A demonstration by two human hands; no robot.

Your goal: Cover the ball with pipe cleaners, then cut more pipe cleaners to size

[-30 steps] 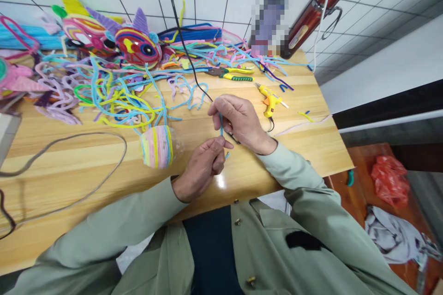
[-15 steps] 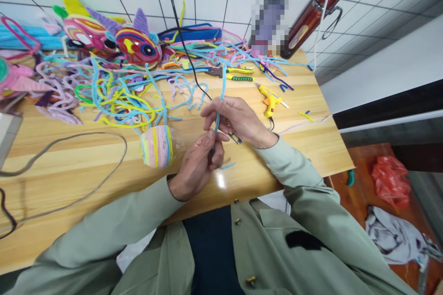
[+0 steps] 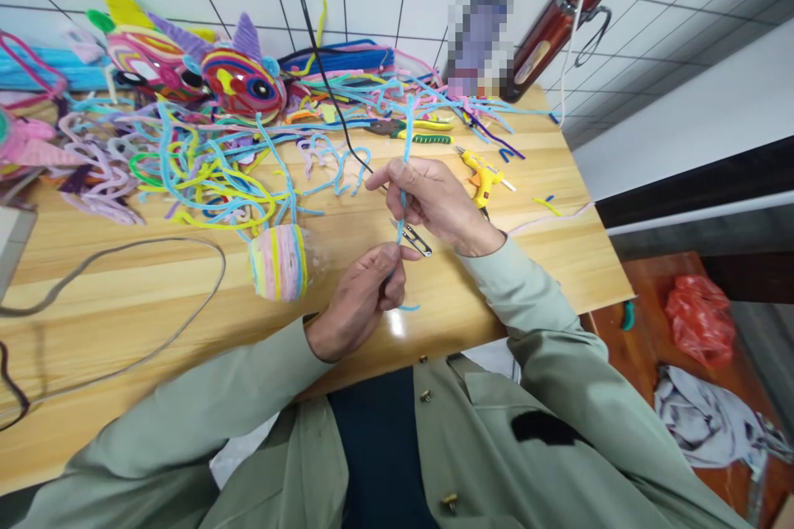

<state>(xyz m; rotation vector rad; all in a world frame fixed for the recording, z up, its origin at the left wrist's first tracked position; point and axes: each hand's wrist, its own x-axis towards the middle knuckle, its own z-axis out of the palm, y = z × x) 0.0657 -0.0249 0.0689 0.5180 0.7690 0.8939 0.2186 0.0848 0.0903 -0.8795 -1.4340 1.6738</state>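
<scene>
My right hand (image 3: 434, 202) pinches a light blue pipe cleaner (image 3: 406, 145) that stands up between my hands, its top end pointing away from me. Small snips (image 3: 415, 240) also stick out under this hand's fingers. My left hand (image 3: 365, 297) is closed on the lower end of the same pipe cleaner, just above the wooden table (image 3: 155, 322). A short blue offcut (image 3: 409, 307) lies on the table beside my left thumb. A ball wound from pink, yellow and blue pipe cleaners (image 3: 279, 262) sits just left of my hands.
A tangle of coloured pipe cleaners (image 3: 204, 165) covers the table's far half, with finished colourful figures (image 3: 241, 83) behind it. Pliers (image 3: 415, 132), a yellow glue gun (image 3: 484, 178) and a red flask (image 3: 552, 25) lie at the far right. A black cable (image 3: 322, 58) hangs down.
My right hand has risen and drawn the blue pipe cleaner upright, so more of it shows above my fingers. A short blue piece now lies on the table near my left hand.
</scene>
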